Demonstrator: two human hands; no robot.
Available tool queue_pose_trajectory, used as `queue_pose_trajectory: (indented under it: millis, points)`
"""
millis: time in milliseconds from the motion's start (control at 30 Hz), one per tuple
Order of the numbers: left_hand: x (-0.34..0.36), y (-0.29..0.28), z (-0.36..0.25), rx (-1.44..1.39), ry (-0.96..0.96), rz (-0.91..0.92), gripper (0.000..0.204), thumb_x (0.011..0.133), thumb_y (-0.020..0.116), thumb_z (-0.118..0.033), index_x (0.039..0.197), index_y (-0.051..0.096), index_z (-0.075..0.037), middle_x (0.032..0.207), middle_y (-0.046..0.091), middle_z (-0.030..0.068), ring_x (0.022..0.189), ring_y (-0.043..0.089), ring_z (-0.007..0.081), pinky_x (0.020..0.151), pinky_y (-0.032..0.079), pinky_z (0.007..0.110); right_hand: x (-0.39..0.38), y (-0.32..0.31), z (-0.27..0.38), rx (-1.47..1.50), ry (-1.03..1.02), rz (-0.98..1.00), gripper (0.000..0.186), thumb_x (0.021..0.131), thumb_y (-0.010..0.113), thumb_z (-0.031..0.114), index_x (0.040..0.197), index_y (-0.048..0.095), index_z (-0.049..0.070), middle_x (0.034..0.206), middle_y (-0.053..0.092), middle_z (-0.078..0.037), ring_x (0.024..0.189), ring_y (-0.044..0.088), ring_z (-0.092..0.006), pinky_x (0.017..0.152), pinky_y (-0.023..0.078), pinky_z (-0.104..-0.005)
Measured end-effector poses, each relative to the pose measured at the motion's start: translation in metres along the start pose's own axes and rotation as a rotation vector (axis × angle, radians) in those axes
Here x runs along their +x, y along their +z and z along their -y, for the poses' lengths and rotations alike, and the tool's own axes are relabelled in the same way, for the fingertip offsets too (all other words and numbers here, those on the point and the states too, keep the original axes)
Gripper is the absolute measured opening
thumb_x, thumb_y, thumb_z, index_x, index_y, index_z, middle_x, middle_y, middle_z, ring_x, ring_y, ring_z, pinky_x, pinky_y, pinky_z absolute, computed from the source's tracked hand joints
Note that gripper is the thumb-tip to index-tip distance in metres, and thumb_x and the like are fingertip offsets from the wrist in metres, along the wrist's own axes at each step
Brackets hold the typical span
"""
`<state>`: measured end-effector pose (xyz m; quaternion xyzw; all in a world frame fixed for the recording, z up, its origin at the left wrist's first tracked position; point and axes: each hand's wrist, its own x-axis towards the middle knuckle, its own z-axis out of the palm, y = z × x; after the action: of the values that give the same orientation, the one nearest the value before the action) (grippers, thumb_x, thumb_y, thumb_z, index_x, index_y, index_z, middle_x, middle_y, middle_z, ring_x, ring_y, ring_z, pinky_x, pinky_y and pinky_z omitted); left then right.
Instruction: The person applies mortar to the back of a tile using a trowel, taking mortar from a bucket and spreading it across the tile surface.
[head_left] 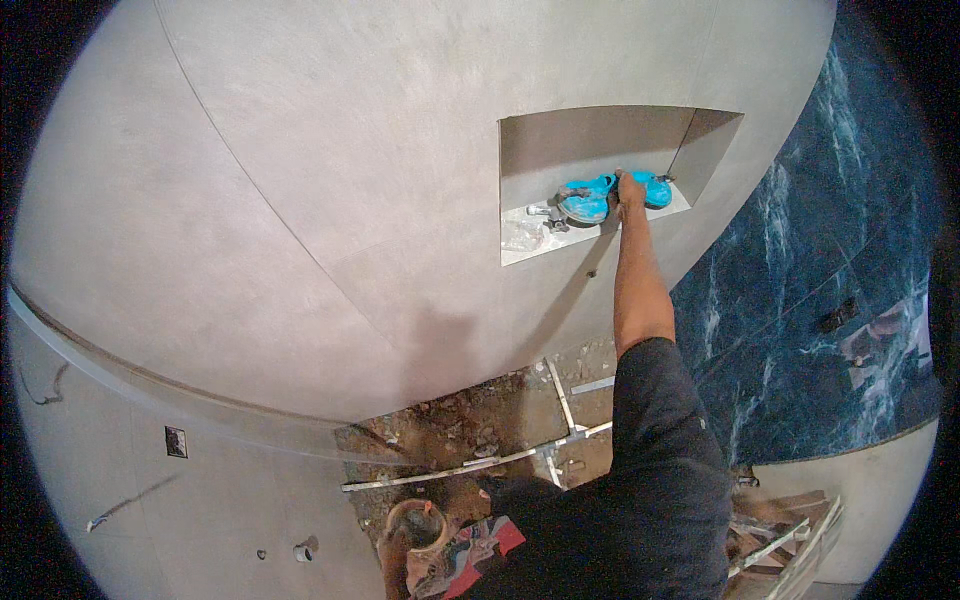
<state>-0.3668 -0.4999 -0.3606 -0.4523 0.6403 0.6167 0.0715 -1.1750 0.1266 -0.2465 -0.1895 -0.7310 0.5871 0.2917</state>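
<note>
My right arm stretches up and forward to a recessed niche (590,135) in a large pale wall panel. Inside it, my right hand (629,190) is closed round the middle of a bright blue tool with two rounded ends (586,202), which looks like a suction lifter. Its ends show to either side of my hand, just above the niche's pale ledge (545,237). Low in view, my left hand (394,552) is beside a round, tan-rimmed container (418,525). Its fingers are too unclear to tell whether they grip the rim.
Below the panel, white pipes (470,467) cross a rough dirt floor (450,425). Dark blue veined slabs (780,290) cover the right wall. Wood scraps (780,540) lie at the lower right. The left wall has an electrical box (176,442) and a pipe stub (303,552).
</note>
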Motion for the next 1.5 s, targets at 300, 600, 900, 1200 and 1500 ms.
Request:
queue_pose_trajectory:
  millis: [300, 600, 900, 1200, 1500]
  points:
    - [-0.013, 0.019, -0.01, 0.152, 0.113, -0.062, 0.034, 0.086, 0.065, -0.022, 0.105, 0.064, 0.006, 0.095, 0.066, 0.0136, 0.086, 0.062, 0.0221, 0.074, 0.049, 0.035, -0.045, -0.031, 0.025, -0.157, -0.183, 0.135, 0.034, 0.09, 0.057, 0.036, 0.081, 0.064, 0.004, 0.074, 0.059, -0.008, 0.069, 0.054, -0.0174, 0.058, 0.046, -0.0375]
    - [-0.044, 0.003, 0.02, 0.149, 0.084, -0.104, 0.04, 0.087, 0.063, -0.031, 0.106, 0.066, 0.004, 0.096, 0.068, 0.0178, 0.088, 0.064, 0.025, 0.075, 0.049, 0.037, -0.137, 0.0, 0.063, 0.622, 0.34, 0.272, 0.027, 0.091, 0.058, 0.035, 0.088, 0.058, 0.009, 0.077, 0.053, -0.005, 0.067, 0.052, -0.0175, 0.055, 0.044, -0.0327]
    - [-0.07, -0.003, 0.03, 0.374, 0.101, -0.232, 0.054, 0.086, 0.059, -0.046, 0.115, 0.063, -0.001, 0.109, 0.065, 0.0231, 0.104, 0.061, 0.0375, 0.091, 0.047, 0.042, -0.16, -0.015, 0.064, 0.319, -0.206, 0.24, 0.018, 0.079, 0.062, 0.011, 0.094, 0.065, 0.004, 0.093, 0.066, -0.013, 0.084, 0.061, -0.0304, 0.075, 0.048, -0.0411]
    - [-0.141, -0.003, 0.054, -0.054, 0.083, -0.503, 0.05, 0.083, 0.065, -0.044, 0.111, 0.065, -0.002, 0.105, 0.066, 0.0204, 0.101, 0.062, 0.0325, 0.088, 0.048, 0.039, -0.611, -0.012, 0.054, 0.039, -0.326, 1.099, 0.02, 0.081, 0.062, 0.01, 0.097, 0.064, 0.0, 0.089, 0.067, -0.015, 0.08, 0.064, -0.0291, 0.069, 0.051, -0.0389]
    - [-0.275, -0.015, 0.106, -0.455, 0.178, -1.051, 0.042, 0.09, 0.059, -0.041, 0.104, 0.064, -0.002, 0.097, 0.066, 0.0147, 0.092, 0.063, 0.0288, 0.083, 0.048, 0.036, -0.859, -0.086, 0.007, -0.497, -0.119, 2.42, 0.022, 0.083, 0.061, 0.009, 0.1, 0.064, -0.004, 0.085, 0.068, -0.017, 0.076, 0.067, -0.0277, 0.064, 0.054, -0.0367]
